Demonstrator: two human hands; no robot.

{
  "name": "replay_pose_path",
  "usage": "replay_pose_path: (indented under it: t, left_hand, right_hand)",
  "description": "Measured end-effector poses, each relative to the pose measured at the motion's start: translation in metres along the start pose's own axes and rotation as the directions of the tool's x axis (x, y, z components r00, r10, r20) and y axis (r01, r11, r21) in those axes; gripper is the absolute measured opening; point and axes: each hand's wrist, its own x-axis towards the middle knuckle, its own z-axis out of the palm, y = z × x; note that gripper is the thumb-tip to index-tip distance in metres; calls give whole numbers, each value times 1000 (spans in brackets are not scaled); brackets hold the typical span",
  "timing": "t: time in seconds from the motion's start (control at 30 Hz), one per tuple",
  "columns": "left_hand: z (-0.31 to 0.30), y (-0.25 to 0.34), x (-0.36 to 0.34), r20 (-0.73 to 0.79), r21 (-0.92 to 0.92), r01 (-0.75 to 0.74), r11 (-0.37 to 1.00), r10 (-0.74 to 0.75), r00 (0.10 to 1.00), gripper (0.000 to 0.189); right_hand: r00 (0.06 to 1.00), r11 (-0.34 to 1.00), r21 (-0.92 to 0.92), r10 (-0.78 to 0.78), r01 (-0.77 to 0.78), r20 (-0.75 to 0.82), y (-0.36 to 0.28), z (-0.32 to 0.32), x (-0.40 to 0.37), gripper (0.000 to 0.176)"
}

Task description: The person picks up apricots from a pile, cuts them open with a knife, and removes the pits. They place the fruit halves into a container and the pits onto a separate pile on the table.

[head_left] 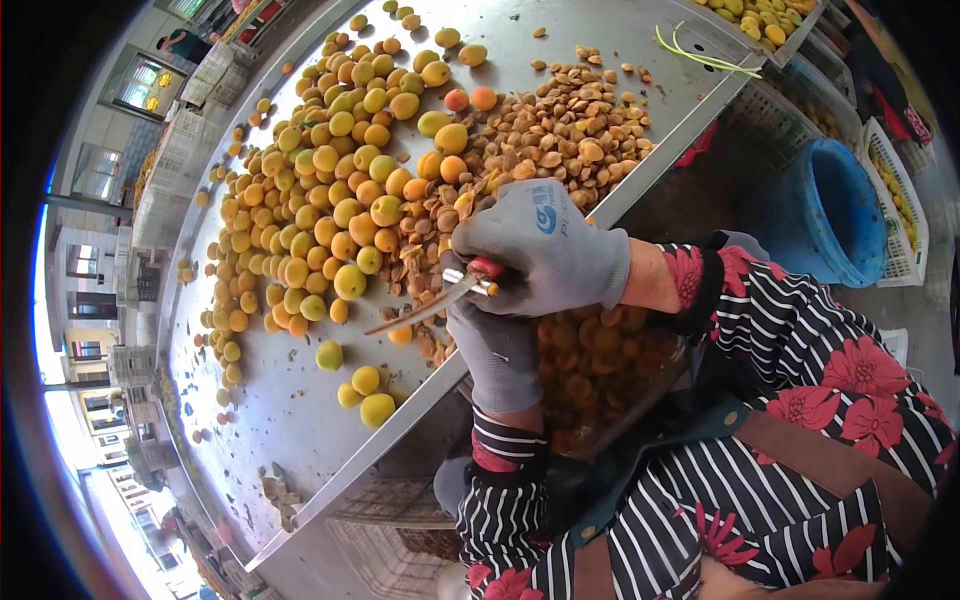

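Note:
My right hand [540, 245], in a grey glove with dark fingers, is closed round a small knife [425, 310]. Its curved blade points left over the table edge, and a bit of red handle shows at the fist. Just below and touching it is my left hand [495, 355], also gloved and curled closed. The right hand covers its fingertips, so what they hold is hidden. Apricots [340, 215] lie in a large heap beyond the hands. A pile of brown apricot pits [575, 125] spreads beside them. Under my forearms sits a container of orange fruit [600, 365], partly hidden.
The metal table [250, 440] has a raised rim [400, 420] in front of me. Green stems [700, 58] lie near its far right corner. On the right stand a blue tub [845, 215] and white crates [890, 200]. A plastic crate [385, 530] is below the table edge.

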Motion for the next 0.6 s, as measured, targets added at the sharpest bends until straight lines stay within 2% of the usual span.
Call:
replay_pose_path:
  t: [0.03, 0.07, 0.13, 0.17, 0.2, 0.23, 0.27, 0.3, 0.33, 0.37, 0.4, 0.43, 0.47, 0.53, 0.57, 0.6]
  left_hand:
    - [1, -6, 0, 44, -148, 82, 986, -76, 996, 28]
    - [2, -15, 1, 37, -147, 87, 985, -83, 996, 28]
    - [0, -19, 5, 71, -223, -18, 975, 34, 997, 30]
    - [-4, -16, -1, 159, -347, 142, 927, -91, 983, 34]
    - [-10, -8, -1, 159, -349, 144, 926, -93, 983, 34]
    - [-15, 1, 1, 245, -651, 347, 675, -246, 938, 37]
    - [-19, 13, 5, 382, -827, 482, 289, -340, 859, 42]
    - [-21, 62, 22, 421, -810, 586, 4, -691, 587, 50]
    - [-25, 46, 22, 427, -809, 588, 3, -685, 591, 50]
    - [-35, 21, 22, 460, -830, 554, 59, -487, 742, 52]
    - [-42, 1, 20, 469, -855, 507, 106, -260, 844, 54]
    - [-45, 5, 21, 430, -841, 496, 218, -287, 856, 54]
    - [-45, 7, 22, 430, -840, 496, 222, -286, 856, 54]
    - [-42, 12, 23, 197, -811, 441, 384, -530, 825, 52]
    - [-42, 16, 23, 193, -811, 439, 387, -530, 826, 52]
    - [-42, 21, 24, 136, -795, 428, 429, -561, 816, 51]
  right_hand:
    - [999, 999, -18, -42, 42, 26, 1, 0, 0, 28]
    - [998, 999, -10, -45, 45, 33, 1, 0, 1, 28]
    - [981, 981, -52, -186, 189, 56, 1, -2, 2, 25]
    - [976, 977, -57, -200, 205, 89, -1, -5, 2, 25]
    - [976, 977, -58, -199, 204, 91, 1, -3, 0, 25]
    - [994, 991, 90, -98, 94, 39, 3, 1, -3, 25]
    - [1000, 971, 237, 11, -10, 0, 4, 2, -5, 25]
    - [994, 927, 362, 111, -98, -16, 1, 2, -7, 24]
    - [994, 930, 353, 110, -97, -19, -2, 0, -6, 24]
    - [963, 842, 483, 270, -239, 7, -5, -1, -5, 18]
    - [908, 712, 601, 416, -363, 56, -8, -2, -2, 13]
    - [900, 697, 591, 419, -405, 121, -9, -8, -1, 13]
    - [900, 697, 594, 418, -402, 119, -11, -15, 0, 13]
    - [890, 692, 559, 353, -456, 289, -14, -27, 1, 19]
    - [880, 680, 565, 292, -467, 375, -11, -27, -1, 25]
    - [881, 680, 567, 289, -465, 375, -8, -23, -3, 25]
